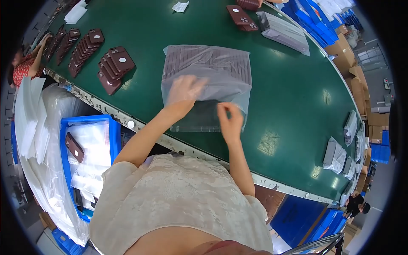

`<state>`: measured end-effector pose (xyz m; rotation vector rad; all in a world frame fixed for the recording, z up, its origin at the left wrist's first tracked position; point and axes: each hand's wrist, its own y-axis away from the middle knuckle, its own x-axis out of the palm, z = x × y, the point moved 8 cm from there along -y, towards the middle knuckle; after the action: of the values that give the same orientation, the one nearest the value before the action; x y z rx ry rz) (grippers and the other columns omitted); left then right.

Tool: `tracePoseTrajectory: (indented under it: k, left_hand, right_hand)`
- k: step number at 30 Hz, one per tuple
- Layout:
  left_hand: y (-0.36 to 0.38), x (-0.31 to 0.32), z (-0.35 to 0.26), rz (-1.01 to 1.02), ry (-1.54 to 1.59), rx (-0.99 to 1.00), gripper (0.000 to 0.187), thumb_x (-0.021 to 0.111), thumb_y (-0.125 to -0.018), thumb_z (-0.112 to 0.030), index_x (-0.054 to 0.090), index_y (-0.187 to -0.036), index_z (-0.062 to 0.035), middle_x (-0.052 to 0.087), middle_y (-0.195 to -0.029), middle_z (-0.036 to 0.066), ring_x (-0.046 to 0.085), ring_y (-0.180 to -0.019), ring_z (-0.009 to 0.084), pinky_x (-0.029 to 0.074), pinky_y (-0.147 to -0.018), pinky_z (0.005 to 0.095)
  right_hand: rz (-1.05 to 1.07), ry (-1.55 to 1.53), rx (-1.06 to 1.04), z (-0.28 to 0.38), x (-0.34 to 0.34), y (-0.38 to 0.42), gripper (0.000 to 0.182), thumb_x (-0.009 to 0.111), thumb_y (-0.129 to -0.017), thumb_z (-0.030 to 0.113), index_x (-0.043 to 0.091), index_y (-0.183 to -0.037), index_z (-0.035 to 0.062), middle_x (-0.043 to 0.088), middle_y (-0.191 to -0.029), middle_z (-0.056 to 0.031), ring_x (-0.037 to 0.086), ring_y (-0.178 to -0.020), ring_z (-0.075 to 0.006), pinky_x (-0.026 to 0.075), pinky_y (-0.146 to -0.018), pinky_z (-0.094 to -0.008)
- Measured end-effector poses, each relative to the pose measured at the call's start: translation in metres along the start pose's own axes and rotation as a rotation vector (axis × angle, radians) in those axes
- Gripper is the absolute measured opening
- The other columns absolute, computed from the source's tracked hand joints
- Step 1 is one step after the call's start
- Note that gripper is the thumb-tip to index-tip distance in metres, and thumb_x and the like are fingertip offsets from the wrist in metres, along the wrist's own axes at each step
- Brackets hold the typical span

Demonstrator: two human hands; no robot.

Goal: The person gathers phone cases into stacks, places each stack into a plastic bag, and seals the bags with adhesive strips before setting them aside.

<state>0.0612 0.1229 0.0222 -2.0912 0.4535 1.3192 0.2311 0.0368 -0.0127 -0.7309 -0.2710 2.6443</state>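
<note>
A translucent plastic bag (244, 88) lies flat on the green table, with a row of dark brown phone cases (212, 60) packed inside its far part. Over the bag's middle is my left hand (186, 90), blurred by motion, so its fingers cannot be made out clearly. My right hand (230, 117) is at the bag's near right part, thumb and forefinger pinched together. Whatever lies between those fingertips is too small to name. The near end of the bag is flat, and the green table shows through it.
Stacks of brown cases (121, 59) stand on the table (289, 106) at the left. A wrapped bundle (284, 33) and loose cases (242, 18) are at the far right. More wrapped bundles (334, 155) line the right edge. A blue bin (115, 138) sits below left. Co-workers' hands (43, 41) are far left.
</note>
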Motion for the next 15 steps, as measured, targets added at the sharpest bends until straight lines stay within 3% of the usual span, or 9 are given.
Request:
tracePoseTrajectory:
  k: [1, 6, 8, 9, 11, 13, 15]
  left_hand:
    - [0.0, 0.001, -0.001, -0.098, -0.021, 0.011, 0.04, 0.053, -0.093, -0.011, 0.06, -0.132, -0.0128, 0.061, -0.122, 0.016, 0.057, -0.116, 0.0365, 0.045, -0.1, 0.0424]
    - [0.004, -0.008, -0.034, -0.239, -0.149, 0.108, 0.041, 0.057, -0.091, -0.013, 0.059, -0.132, -0.0145, 0.06, -0.128, 0.013, 0.057, -0.12, 0.0342, 0.047, -0.1, 0.043]
    - [0.016, -0.026, -0.076, 0.162, 0.454, 0.356, 0.038, 0.06, -0.092, -0.016, 0.06, -0.13, -0.0114, 0.063, -0.125, 0.012, 0.06, -0.116, 0.0348, 0.05, -0.097, 0.0428]
    - [0.008, -0.05, -0.074, 0.167, 0.456, 0.357, 0.038, 0.06, -0.092, -0.016, 0.06, -0.13, -0.0114, 0.063, -0.125, 0.012, 0.06, -0.116, 0.0348, 0.05, -0.097, 0.0428]
    - [-0.002, -0.072, -0.073, 0.581, 0.694, 0.475, 0.038, 0.062, -0.095, -0.018, 0.061, -0.131, -0.0076, 0.065, -0.124, 0.013, 0.062, -0.115, 0.0305, 0.051, -0.096, 0.038]
    - [-0.066, -0.095, -0.021, 0.204, 0.906, 0.185, 0.034, 0.057, -0.099, -0.02, 0.062, -0.13, -0.0076, 0.066, -0.123, 0.014, 0.064, -0.113, 0.0314, 0.052, -0.095, 0.0385]
    - [-0.113, -0.082, 0.004, -0.011, 0.36, 0.237, 0.039, 0.048, -0.103, -0.028, 0.058, -0.136, -0.0084, 0.061, -0.134, 0.016, 0.052, -0.131, 0.0317, 0.043, -0.107, 0.0433]
  right_hand:
    - [0.15, 0.065, -0.09, 0.009, 0.019, 0.002, 0.025, 0.067, -0.09, 0.009, 0.064, -0.115, 0.0066, 0.067, -0.11, -0.0103, 0.065, -0.098, -0.022, 0.05, -0.085, -0.0382]
    - [0.031, 0.12, -0.147, -0.015, 0.046, -0.012, 0.028, 0.068, -0.089, 0.014, 0.063, -0.114, 0.0038, 0.066, -0.108, -0.0167, 0.064, -0.097, -0.0312, 0.05, -0.086, -0.0411]
    - [0.024, 0.166, -0.165, -0.02, 0.048, -0.019, 0.029, 0.069, -0.088, 0.017, 0.06, -0.111, 0.0023, 0.065, -0.106, -0.0183, 0.063, -0.097, -0.0341, 0.049, -0.084, -0.0427]
    - [0.027, 0.189, -0.17, -0.022, 0.049, -0.019, 0.03, 0.07, -0.087, 0.019, 0.059, -0.109, 0.0016, 0.064, -0.106, -0.019, 0.062, -0.097, -0.0355, 0.049, -0.083, -0.0435]
    - [0.046, 0.239, -0.181, -0.026, 0.05, -0.013, 0.032, 0.071, -0.086, 0.022, 0.057, -0.105, 0.0001, 0.063, -0.104, -0.0206, 0.061, -0.097, -0.0383, 0.049, -0.082, -0.0452]
    - [0.052, 0.26, -0.193, -0.022, 0.052, -0.01, 0.034, 0.071, -0.086, 0.024, 0.056, -0.104, -0.0007, 0.063, -0.103, -0.0213, 0.061, -0.097, -0.0398, 0.049, -0.081, -0.046]
    - [0.059, 0.188, -0.085, -0.018, 0.047, -0.015, 0.036, 0.07, -0.088, 0.027, 0.056, -0.107, 0.0, 0.064, -0.103, -0.0201, 0.062, -0.096, -0.0396, 0.049, -0.082, -0.0451]
